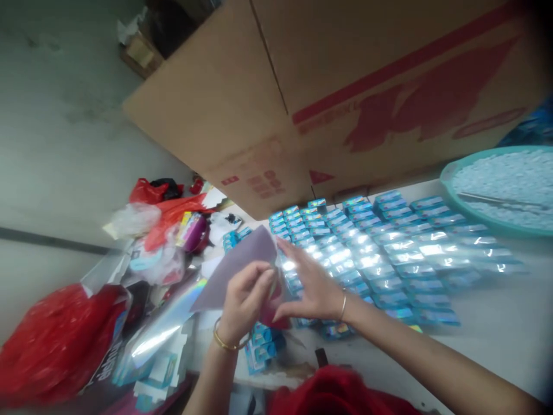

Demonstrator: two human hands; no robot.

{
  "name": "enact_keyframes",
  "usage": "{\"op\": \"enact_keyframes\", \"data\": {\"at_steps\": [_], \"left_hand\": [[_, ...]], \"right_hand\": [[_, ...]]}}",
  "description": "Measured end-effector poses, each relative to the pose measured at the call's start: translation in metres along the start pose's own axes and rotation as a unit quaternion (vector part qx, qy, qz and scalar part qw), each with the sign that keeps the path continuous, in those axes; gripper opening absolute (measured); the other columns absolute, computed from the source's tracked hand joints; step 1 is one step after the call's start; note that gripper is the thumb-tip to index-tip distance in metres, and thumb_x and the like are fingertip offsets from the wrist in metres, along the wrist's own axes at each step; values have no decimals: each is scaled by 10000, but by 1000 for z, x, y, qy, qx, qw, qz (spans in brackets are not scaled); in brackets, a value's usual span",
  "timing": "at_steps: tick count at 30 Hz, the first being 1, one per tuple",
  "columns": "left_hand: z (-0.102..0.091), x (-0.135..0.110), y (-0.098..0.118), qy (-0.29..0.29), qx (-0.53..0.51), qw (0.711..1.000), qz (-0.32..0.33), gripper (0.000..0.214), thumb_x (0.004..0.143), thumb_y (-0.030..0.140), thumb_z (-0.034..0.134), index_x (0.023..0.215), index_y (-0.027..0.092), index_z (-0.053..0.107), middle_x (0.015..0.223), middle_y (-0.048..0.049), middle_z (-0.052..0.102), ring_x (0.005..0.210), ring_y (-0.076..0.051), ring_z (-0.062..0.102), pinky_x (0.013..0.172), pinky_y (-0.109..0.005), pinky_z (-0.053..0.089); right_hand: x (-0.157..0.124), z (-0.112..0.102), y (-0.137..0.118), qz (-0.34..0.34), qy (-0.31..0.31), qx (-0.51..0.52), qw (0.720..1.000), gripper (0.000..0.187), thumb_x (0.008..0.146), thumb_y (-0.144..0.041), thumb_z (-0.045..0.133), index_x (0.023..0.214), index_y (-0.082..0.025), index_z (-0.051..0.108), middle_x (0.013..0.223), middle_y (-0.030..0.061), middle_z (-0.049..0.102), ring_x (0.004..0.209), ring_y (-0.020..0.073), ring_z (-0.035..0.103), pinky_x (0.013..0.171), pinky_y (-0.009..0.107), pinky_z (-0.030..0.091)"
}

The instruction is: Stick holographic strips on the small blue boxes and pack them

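Note:
My left hand (248,297) is closed in a pinch, with a greyish-purple sheet (242,262) at its fingers. The sheet stands tilted and reaches out past the knuckles to the left. To its right is my right hand (315,285), fingers and thumb spread apart, the fingertips near the sheet's right edge. Something reddish and blurred (276,311) shows between the two hands; I cannot make out what it is. Beyond my right hand, small shiny blue boxes (367,253) lie in rows on the white table (488,323). More blue boxes (262,346) sit below my left hand.
A big cardboard carton (242,121) walls off the back. At the right stands a turquoise basin (458,202) of small pale pieces. Left lie a red plastic bag (56,346), clear film (168,317), and several other bags, with a purple object (196,233) among them.

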State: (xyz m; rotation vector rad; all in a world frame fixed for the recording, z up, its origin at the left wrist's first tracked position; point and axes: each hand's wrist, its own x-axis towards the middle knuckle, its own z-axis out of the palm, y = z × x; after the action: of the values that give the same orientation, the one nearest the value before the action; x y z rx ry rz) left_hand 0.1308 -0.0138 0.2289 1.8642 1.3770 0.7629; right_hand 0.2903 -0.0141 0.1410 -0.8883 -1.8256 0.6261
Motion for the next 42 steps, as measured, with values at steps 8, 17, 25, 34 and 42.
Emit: {"op": "enact_keyframes", "data": {"at_steps": [8, 17, 25, 34, 42], "left_hand": [[-13, -22, -3, 51, 87, 995, 2, 228, 786, 369, 662, 951, 214, 630, 802, -30, 634, 708, -167, 585, 676, -279, 487], [-49, -33, -71, -13, 87, 996, -18, 221, 846, 383, 573, 721, 203, 599, 653, -5, 593, 615, -141, 545, 607, -248, 447], [-25, -42, -210, 44, -51, 987, -147, 351, 783, 521, 583, 763, 171, 598, 713, -31, 630, 671, -166, 592, 647, -284, 481], [21, -15, -209, -242, 49, 967, 57, 274, 880, 444, 508, 837, 242, 688, 780, -53, 676, 732, -178, 617, 731, -284, 459], [81, 42, -219, -213, 16, 977, 22, 422, 791, 479, 628, 1104, 197, 609, 1037, -69, 664, 925, -214, 605, 824, -305, 450]], "right_hand": [[-1, 7, -9, 51, -96, 36, 993, 405, 927, -526, 437, 795, -179, 599, 746, 41, 613, 704, 166, 559, 701, 292, 428], [12, 36, -7, 159, -282, 111, 940, 354, 902, -444, 529, 726, -161, 652, 661, 4, 633, 625, 121, 537, 585, 218, 350], [-15, 44, 28, 317, -373, -8, 872, 286, 884, -297, 509, 674, -158, 645, 617, 1, 599, 575, 126, 498, 570, 237, 345], [-11, 29, 59, 312, -431, -22, 847, 267, 852, -336, 519, 667, -164, 605, 656, -4, 571, 635, 128, 486, 611, 243, 356], [-39, -20, 123, 412, -146, 93, 894, 449, 772, -610, 535, 624, -193, 458, 566, -45, 400, 560, 109, 390, 540, 232, 328]]}}
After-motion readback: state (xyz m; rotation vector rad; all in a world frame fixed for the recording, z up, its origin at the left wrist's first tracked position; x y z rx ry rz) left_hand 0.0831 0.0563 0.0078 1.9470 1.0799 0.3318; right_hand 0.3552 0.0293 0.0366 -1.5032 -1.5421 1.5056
